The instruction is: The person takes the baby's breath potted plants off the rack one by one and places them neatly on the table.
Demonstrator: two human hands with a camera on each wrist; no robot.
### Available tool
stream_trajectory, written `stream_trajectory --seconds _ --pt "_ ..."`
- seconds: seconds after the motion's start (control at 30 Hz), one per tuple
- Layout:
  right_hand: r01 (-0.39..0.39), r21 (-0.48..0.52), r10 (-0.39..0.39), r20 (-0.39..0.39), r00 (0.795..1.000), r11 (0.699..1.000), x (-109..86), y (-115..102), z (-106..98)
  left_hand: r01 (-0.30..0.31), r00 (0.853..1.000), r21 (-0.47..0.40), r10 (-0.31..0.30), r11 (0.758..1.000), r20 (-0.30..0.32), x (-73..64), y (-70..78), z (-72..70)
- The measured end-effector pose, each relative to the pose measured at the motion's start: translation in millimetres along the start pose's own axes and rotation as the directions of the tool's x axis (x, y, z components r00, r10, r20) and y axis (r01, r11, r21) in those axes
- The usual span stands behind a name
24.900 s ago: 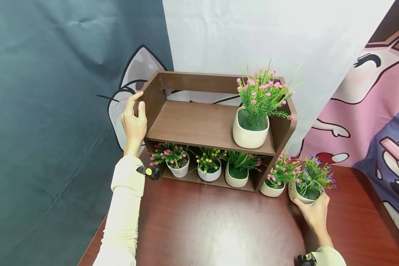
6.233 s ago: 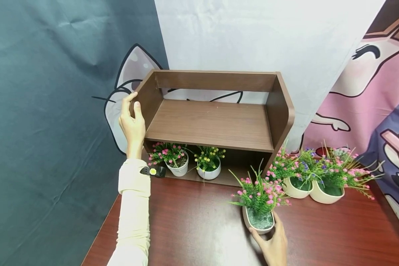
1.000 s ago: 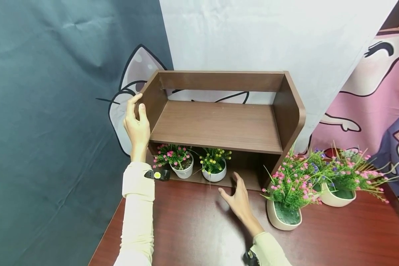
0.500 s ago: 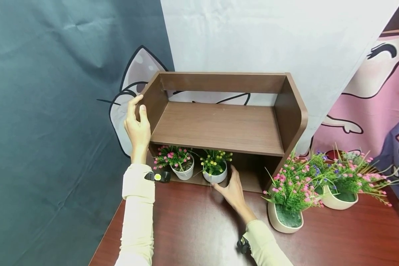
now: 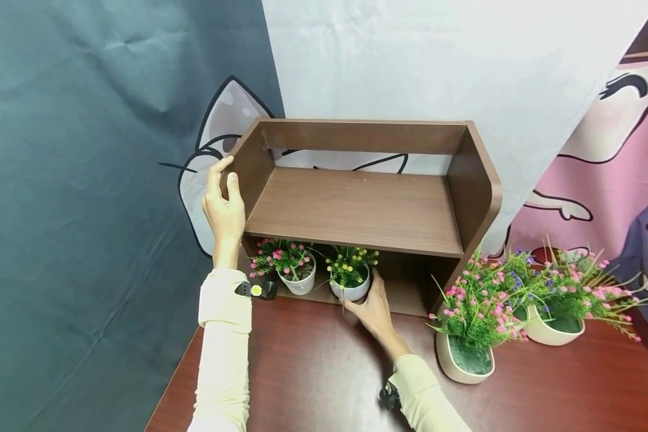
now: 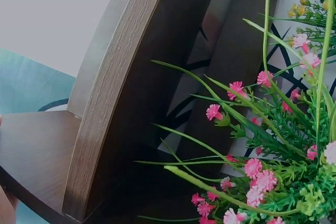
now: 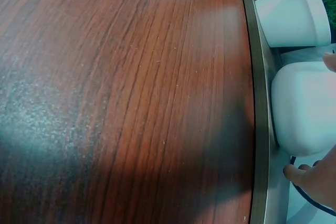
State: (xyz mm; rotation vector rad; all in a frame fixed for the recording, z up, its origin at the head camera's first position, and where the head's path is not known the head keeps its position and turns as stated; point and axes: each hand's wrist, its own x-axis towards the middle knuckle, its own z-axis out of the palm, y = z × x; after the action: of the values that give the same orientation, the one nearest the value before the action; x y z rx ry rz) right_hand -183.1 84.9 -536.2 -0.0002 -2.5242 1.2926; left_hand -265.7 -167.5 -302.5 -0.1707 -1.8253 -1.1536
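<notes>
My left hand [image 5: 224,207] holds the left side panel of a brown two-tier shelf [image 5: 356,204]; its thumb shows on the near side of the panel. My right hand [image 5: 375,307] is at the lower tier, thumb and fingers around a round white pot of yellow flowers [image 5: 350,290]. In the right wrist view, that white pot [image 7: 304,108] sits on the lower board, with fingers [image 7: 315,182] at its side. To its left stands a white pot of pink flowers [image 5: 299,281], also on the lower tier.
On the table [image 5: 313,360], right of the shelf, stands a cream pot of pink flowers [image 5: 467,357]. Behind it is a cream pot with pink blooms [image 5: 556,327], and blue flowers [image 5: 518,279] show between them. Printed cloth [image 5: 113,180] hangs behind.
Earlier pots left the upper tier and the lower right for the table. Over the last second my right hand moved left to the yellow-flowered pot and took hold. My left hand stayed.
</notes>
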Motion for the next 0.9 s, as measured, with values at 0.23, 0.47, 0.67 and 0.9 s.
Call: stream_trajectory --seconds 0.23,0.47,0.67,0.9 --pt "-0.025 -0.002 0.025 -0.008 1.0 1.0 -0.6 0 7 -0.011 1.0 0.015 0.011 1.0 0.007 -4.4 -10.0 -0.7" --pt "0.005 -0.009 -0.006 -0.059 0.998 1.0 10.6 -4 15 -0.014 1.0 0.018 0.013 1.0 0.01 3.4 -9.6 0.6" --pt "0.017 -0.005 -0.018 -0.118 0.993 1.0 10.4 -5 15 -0.004 1.0 0.021 0.003 1.0 0.012 4.0 -10.9 2.3" --pt "-0.01 0.022 0.013 -0.12 0.993 1.0 1.9 -5 11 0.0 1.0 0.021 0.0 1.0 0.006 2.6 -11.3 3.2"
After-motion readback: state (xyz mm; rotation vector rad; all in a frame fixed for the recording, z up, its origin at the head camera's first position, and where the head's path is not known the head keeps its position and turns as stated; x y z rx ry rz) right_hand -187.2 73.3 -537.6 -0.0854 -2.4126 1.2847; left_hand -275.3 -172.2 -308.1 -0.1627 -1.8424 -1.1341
